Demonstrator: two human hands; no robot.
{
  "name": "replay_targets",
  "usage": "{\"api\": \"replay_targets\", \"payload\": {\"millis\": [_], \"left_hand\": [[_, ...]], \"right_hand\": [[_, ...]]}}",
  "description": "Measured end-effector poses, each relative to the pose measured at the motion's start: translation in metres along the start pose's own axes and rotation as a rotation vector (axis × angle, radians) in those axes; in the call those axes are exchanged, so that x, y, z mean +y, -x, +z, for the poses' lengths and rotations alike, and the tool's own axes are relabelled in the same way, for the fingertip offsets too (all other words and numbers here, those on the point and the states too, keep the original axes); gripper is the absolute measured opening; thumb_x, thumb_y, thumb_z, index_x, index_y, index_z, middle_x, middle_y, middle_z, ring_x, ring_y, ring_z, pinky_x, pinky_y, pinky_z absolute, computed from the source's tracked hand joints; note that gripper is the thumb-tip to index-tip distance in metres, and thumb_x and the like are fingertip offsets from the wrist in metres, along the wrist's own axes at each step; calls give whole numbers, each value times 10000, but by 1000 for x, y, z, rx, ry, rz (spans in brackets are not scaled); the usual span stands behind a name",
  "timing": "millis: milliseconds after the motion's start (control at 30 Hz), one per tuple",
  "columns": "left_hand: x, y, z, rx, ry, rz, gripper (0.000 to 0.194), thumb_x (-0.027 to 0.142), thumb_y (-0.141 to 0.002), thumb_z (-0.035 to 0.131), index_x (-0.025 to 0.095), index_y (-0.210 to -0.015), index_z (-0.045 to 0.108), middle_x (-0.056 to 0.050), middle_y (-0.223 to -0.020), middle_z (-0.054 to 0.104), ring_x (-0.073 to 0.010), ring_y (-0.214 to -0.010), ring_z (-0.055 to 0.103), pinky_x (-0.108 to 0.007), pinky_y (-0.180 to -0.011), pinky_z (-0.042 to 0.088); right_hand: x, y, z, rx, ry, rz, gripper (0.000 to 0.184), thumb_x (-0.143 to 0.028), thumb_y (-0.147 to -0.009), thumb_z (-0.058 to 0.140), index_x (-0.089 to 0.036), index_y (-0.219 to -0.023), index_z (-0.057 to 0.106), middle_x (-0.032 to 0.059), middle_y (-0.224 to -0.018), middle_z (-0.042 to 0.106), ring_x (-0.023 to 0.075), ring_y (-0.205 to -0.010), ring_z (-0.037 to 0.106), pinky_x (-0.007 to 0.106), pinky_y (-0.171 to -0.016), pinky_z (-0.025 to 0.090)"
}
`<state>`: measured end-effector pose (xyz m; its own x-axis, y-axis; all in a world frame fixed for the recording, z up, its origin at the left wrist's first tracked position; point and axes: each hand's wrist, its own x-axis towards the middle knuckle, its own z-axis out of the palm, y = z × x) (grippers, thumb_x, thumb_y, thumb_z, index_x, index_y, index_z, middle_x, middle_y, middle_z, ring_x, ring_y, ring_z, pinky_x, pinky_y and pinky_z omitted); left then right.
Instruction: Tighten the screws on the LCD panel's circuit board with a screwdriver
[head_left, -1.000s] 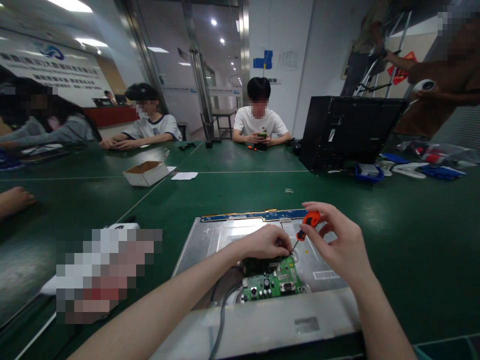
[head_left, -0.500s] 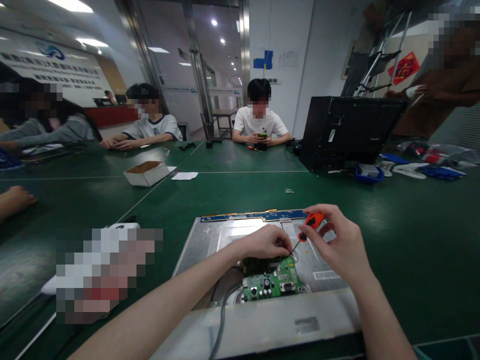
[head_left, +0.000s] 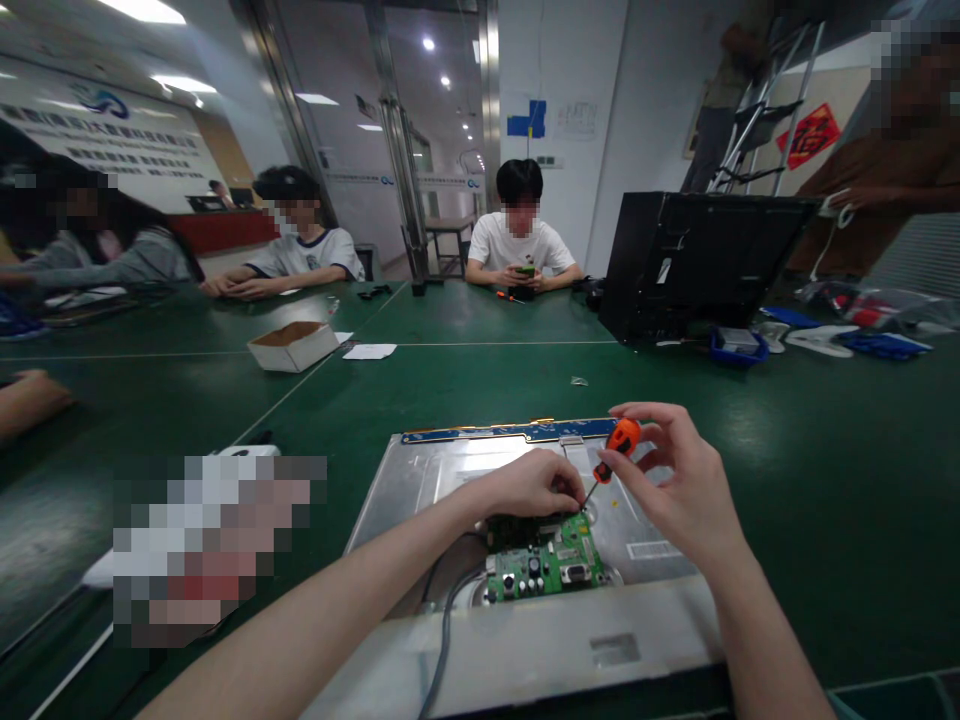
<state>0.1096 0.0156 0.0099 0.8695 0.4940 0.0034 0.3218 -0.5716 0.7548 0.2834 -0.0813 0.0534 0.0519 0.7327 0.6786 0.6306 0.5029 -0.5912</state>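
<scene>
A green circuit board (head_left: 551,565) lies on the bare metal back of a display panel (head_left: 660,610), with a grey cable (head_left: 444,640) running from its left side. My right hand (head_left: 679,475) pinches the orange-and-black handle of a screwdriver (head_left: 621,440). The screwdriver tilts down to the left, its tip at the board's upper right corner. Right beside that tip are the curled fingers of my left hand (head_left: 536,485), closed low over the board's top edge. Whatever they pinch is hidden. A blue strip board (head_left: 510,432) runs along the panel's far edge.
Left of the panel lies a blurred-out item with a white end (head_left: 247,453). Farther off are an open white box (head_left: 292,350), papers (head_left: 369,352) and a black monitor (head_left: 697,265). Several people sit around the green table (head_left: 480,385); another person's hand (head_left: 34,400) rests at the left.
The screwdriver's handle has turned slightly while my right fingers shifted around it; its tip stays at the same corner. My left hand has not moved. The person at the right handles a white cord.
</scene>
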Motion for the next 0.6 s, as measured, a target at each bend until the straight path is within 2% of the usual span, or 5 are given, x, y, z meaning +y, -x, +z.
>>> {"api": "replay_targets", "payload": {"millis": [233,433,600], "left_hand": [[-1,0,0,-7,-4,12,93,78,-793,676,137,-811,746,19,-685,658,-107,-645,573,-185,-619,413],[-3,0,1,5,0,19,92,88,-794,676,141,-816,747,16,-695,658,-111,-652,574,-188,-627,422],[-2,0,1,1,22,20,81,80,-792,678,131,-795,740,14,-693,655,-107,-648,568,-191,-639,423]], "right_hand": [[-3,-1,-2,-49,12,-100,233,-200,-901,612,-245,-1127,579,58,-1080,637,143,-771,677,222,-545,590],[-4,-1,-2,-71,73,-117,291,-170,-935,532,-247,-1210,589,66,-1079,608,139,-741,664,234,-533,579],[-1,0,-1,-60,128,-127,313,-209,-916,605,-237,-1226,566,62,-1052,610,136,-717,650,234,-533,574]]}}
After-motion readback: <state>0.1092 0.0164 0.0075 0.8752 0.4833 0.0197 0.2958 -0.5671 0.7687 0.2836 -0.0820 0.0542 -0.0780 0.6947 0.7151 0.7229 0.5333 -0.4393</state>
